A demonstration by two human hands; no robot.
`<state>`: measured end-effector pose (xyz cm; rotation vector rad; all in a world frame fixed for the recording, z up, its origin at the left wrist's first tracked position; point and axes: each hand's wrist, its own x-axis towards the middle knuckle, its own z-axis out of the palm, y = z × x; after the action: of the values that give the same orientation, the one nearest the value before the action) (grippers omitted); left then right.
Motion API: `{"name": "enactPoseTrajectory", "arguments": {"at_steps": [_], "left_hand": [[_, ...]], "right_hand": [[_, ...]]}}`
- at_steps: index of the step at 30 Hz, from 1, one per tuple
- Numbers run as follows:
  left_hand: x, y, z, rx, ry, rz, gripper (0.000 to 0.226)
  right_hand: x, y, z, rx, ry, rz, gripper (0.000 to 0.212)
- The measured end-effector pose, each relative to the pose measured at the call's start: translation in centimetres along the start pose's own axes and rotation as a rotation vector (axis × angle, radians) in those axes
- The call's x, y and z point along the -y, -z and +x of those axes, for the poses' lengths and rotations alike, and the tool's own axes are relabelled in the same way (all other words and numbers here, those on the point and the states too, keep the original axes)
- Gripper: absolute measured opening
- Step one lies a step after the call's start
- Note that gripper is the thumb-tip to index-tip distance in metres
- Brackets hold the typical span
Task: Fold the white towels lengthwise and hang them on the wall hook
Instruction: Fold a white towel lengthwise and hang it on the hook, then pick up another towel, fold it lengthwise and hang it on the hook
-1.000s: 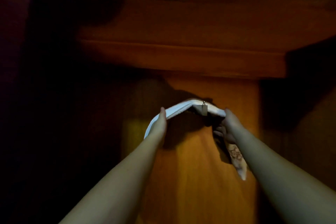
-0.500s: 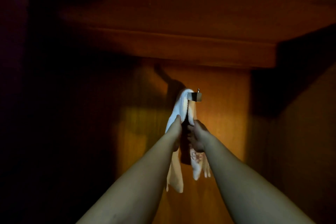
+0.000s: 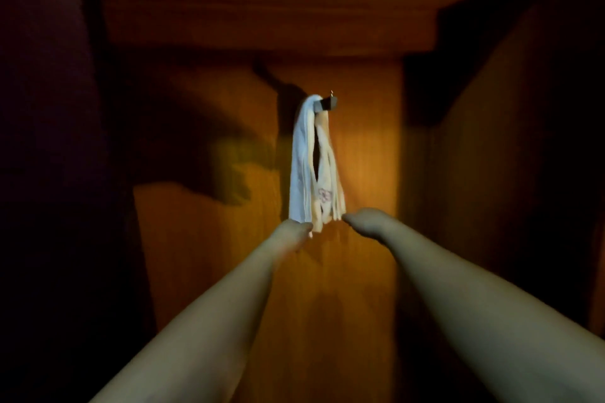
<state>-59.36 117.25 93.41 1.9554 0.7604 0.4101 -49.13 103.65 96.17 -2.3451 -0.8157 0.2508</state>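
Note:
A folded white towel (image 3: 311,160) hangs doubled over a small dark wall hook (image 3: 325,105) on the orange wooden panel (image 3: 363,147). Its two halves drop straight down, and a faint pink print shows near the bottom. My left hand (image 3: 292,234) is just under the towel's lower left corner, fingertips at its edge. At the lower right corner is my right hand (image 3: 361,222), touching or nearly touching the hem. Both hands are blurred with their fingers turned away, so I cannot tell whether they grip the cloth.
A wooden shelf or beam (image 3: 268,26) juts out above the hook. Dark walls close in on the left (image 3: 49,173) and right (image 3: 523,173). A hand's shadow falls on the panel to the left of the towel.
The towel went from being spread over the hook to hanging straight down from it. Both hands slid down from near the hook to the towel's bottom edge and moved apart.

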Motion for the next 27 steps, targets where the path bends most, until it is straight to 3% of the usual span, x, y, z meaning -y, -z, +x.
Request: {"name": "enactPoseTrajectory", "arguments": {"at_steps": [4, 8, 16, 23, 27], "left_hand": [[4.1, -1.5, -4.1, 0.046, -0.130, 0.475, 0.035], [7.1, -4.5, -8.9, 0.168, -0.206, 0.663, 0.037], [11.7, -15.4, -17.6, 0.448, -0.296, 0.754, 0.048], [13.2, -29.9, -23.9, 0.717, -0.413, 0.871, 0.042], [12.9, -39.7, -27.9, 0.864, -0.385, 0.904, 0.037]], "right_hand": [[-3.9, -1.6, -6.4, -0.010, -0.099, -0.253, 0.053], [-10.6, -4.1, -12.6, 0.056, -0.152, -0.332, 0.051], [-25.0, -7.5, -24.9, 0.131, -0.272, -0.378, 0.057], [-38.6, -8.2, -35.6, 0.175, -0.466, -0.319, 0.053], [-47.0, -7.8, -41.7, 0.199, -0.576, -0.229, 0.046]]}}
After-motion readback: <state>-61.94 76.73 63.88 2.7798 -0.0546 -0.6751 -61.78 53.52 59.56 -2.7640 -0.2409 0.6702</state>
